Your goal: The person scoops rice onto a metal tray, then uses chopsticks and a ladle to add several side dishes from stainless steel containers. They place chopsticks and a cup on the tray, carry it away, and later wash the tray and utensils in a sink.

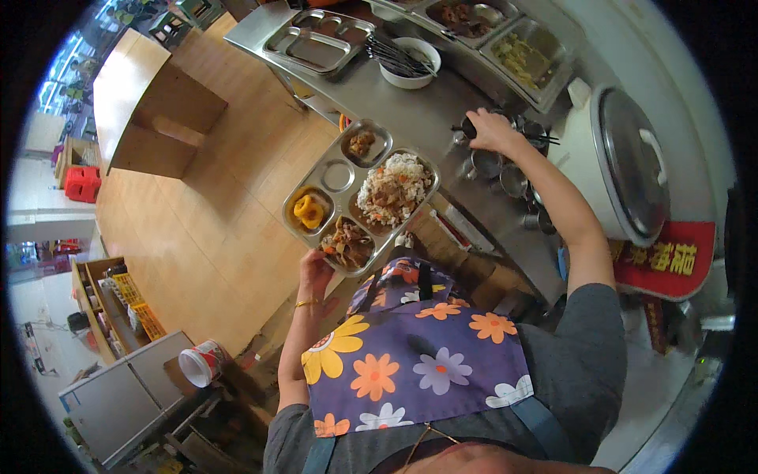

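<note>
My left hand (pixel 317 274) grips the near left corner of a stainless steel compartment tray (pixel 339 201). In the tray are rice with a brown topping (pixel 391 192), a meat and vegetable dish (pixel 348 244), yellow pieces (pixel 309 211) and a small brown portion (pixel 360 143). One round recess holds nothing. My right hand (pixel 492 131) reaches over the steel counter (pixel 438 109), its fingers around a small dark object (pixel 468 128) whose kind is unclear. Several steel cups (pixel 487 163) stand beside and below this hand. Thin dark sticks (pixel 542 139) show past the wrist.
Beyond the counter are food pans (pixel 524 53). A white bowl of utensils (pixel 410 65) and another compartment tray (pixel 320 44) sit at its far end. At right stands a large lidded white pot (pixel 616 160). A bucket (pixel 201 362) and a wooden table (pixel 133 89) are at left.
</note>
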Available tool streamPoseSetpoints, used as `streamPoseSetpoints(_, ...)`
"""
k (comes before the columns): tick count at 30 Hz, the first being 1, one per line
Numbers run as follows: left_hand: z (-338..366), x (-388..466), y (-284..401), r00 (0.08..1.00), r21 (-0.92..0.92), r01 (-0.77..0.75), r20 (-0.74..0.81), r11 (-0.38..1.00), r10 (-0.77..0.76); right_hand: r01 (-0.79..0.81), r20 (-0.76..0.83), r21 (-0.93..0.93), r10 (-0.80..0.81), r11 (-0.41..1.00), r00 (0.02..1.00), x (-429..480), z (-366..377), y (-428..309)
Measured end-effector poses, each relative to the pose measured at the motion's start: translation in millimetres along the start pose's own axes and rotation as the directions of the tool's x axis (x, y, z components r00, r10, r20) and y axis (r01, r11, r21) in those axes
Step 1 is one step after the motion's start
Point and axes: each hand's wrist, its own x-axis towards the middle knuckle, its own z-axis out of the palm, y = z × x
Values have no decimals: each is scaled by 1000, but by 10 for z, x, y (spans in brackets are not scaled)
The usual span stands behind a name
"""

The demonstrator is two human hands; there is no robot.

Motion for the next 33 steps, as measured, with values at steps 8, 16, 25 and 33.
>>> streamPoseSetpoints(8, 59, -33, 104, 993, 32, 23, 114, 999, -27, -38, 19, 44, 37, 998, 999, -594, -475, -546)
streamPoseSetpoints(16, 284, -116, 326, 988, 84, 107, 105, 991, -116, -33, -111, 190, 55, 981, 992, -848, -1105, -1084)
streamPoseSetpoints(25, 564, -440, 513, 955, 265, 80, 256, 961, -150, 152, -122, 233, -126, 961, 984, -596, -1247, -2191)
streamPoseSetpoints(33, 614, -482, 610, 976, 375, 45, 183, 926, -122, 248, -118, 211, -227, 945, 967, -243, -953, -2826)
